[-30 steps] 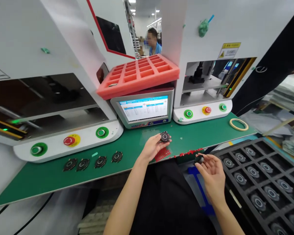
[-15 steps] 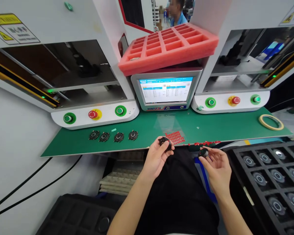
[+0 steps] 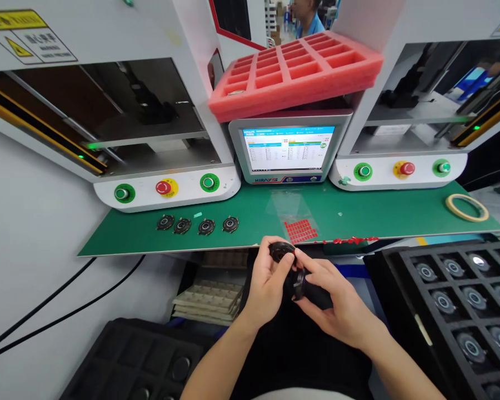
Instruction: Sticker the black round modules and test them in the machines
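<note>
Just past the front edge of the green work surface, both hands meet. My left hand (image 3: pixel 265 286) is closed on a round black part (image 3: pixel 278 249), its thumb across the face. From the right, my right hand (image 3: pixel 335 294) grips a second round black part (image 3: pixel 299 284), tilted nearly edge-on, between thumb and fingers. The right index fingertip touches the left-hand part near a small red spot. Behind the hands lies a clear sheet of red stickers (image 3: pixel 300 230). A row of several similar round black parts (image 3: pixel 206 226) rests on the green surface (image 3: pixel 250 203) to the left.
Red scraps (image 3: pixel 354 240) line the front edge. A tape roll (image 3: pixel 466 208) lies right. A black foam tray (image 3: pixel 435 328) with round parts stands right, another black tray (image 3: pixel 129 355) lower left. A pink foam tray (image 3: pixel 295 83) tops the monitor (image 3: pixel 289 150) between two machines. A person (image 3: pixel 310 19) is behind.
My right hand has moved left with its part and now meets my left hand. A green OK mark has appeared on the monitor. The view has shifted slightly.
</note>
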`<action>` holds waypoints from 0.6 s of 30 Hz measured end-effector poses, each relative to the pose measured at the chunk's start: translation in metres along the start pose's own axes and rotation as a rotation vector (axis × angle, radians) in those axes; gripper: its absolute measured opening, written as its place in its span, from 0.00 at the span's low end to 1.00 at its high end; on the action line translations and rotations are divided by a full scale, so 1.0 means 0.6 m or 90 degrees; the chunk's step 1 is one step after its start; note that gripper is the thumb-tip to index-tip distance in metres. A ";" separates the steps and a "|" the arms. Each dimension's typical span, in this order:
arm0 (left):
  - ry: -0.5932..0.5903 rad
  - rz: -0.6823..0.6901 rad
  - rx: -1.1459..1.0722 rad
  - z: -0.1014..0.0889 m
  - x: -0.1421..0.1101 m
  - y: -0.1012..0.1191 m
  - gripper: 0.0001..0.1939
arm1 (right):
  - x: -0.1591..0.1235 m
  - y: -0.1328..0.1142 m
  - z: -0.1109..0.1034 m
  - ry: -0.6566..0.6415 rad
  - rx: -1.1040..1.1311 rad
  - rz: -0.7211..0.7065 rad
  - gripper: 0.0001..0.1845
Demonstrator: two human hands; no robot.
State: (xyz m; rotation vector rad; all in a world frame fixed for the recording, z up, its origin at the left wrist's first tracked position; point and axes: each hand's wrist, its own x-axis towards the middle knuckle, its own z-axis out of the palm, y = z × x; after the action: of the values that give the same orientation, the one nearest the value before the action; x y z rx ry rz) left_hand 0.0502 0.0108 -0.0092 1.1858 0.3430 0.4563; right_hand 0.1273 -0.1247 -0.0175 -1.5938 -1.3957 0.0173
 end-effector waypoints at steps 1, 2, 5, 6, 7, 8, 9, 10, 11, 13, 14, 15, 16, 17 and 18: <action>0.009 0.017 0.039 -0.001 -0.002 0.000 0.09 | -0.002 -0.002 -0.001 -0.016 -0.019 0.014 0.24; 0.023 0.042 0.084 -0.001 -0.003 -0.001 0.08 | -0.004 -0.004 -0.001 -0.031 -0.039 0.031 0.22; 0.055 0.119 0.201 0.001 -0.008 -0.001 0.05 | -0.010 -0.012 -0.003 -0.053 -0.060 0.066 0.20; 0.053 0.134 0.221 0.002 -0.010 0.000 0.05 | -0.012 -0.015 -0.003 -0.055 -0.051 0.065 0.21; 0.047 0.144 0.233 0.003 -0.011 0.001 0.05 | -0.013 -0.017 -0.002 -0.055 -0.041 0.059 0.23; 0.041 0.150 0.240 0.003 -0.012 0.002 0.05 | -0.015 -0.017 -0.002 -0.058 -0.030 0.052 0.24; 0.037 0.151 0.245 0.003 -0.010 0.002 0.05 | -0.015 -0.015 -0.003 -0.062 -0.021 0.044 0.26; 0.034 0.147 0.244 0.002 -0.006 0.002 0.05 | -0.015 -0.011 -0.004 -0.065 -0.014 0.035 0.27; 0.027 0.137 0.238 -0.001 0.001 0.001 0.06 | -0.013 -0.002 -0.006 -0.066 -0.011 0.029 0.27; 0.008 0.106 0.228 -0.010 0.031 -0.007 0.08 | -0.002 0.029 -0.014 -0.053 -0.037 0.028 0.26; 0.002 0.094 0.235 -0.018 0.054 -0.015 0.10 | 0.008 0.052 -0.020 -0.044 -0.070 0.043 0.25; 0.001 0.088 0.250 -0.026 0.081 -0.025 0.11 | 0.020 0.080 -0.027 -0.034 -0.112 0.067 0.25; 0.007 0.088 0.279 -0.036 0.113 -0.036 0.11 | 0.036 0.111 -0.034 -0.027 -0.160 0.102 0.25; 0.018 0.089 0.309 -0.046 0.146 -0.049 0.11 | 0.053 0.144 -0.040 -0.027 -0.194 0.131 0.26; 0.024 0.090 0.334 -0.056 0.179 -0.061 0.10 | 0.072 0.178 -0.046 -0.029 -0.215 0.149 0.27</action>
State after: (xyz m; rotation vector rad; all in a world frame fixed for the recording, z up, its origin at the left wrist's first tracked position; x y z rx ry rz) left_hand 0.1320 0.0814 -0.0570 1.7207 0.4287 0.5290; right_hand 0.2378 -0.0946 -0.0486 -2.0427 -1.2884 -0.0452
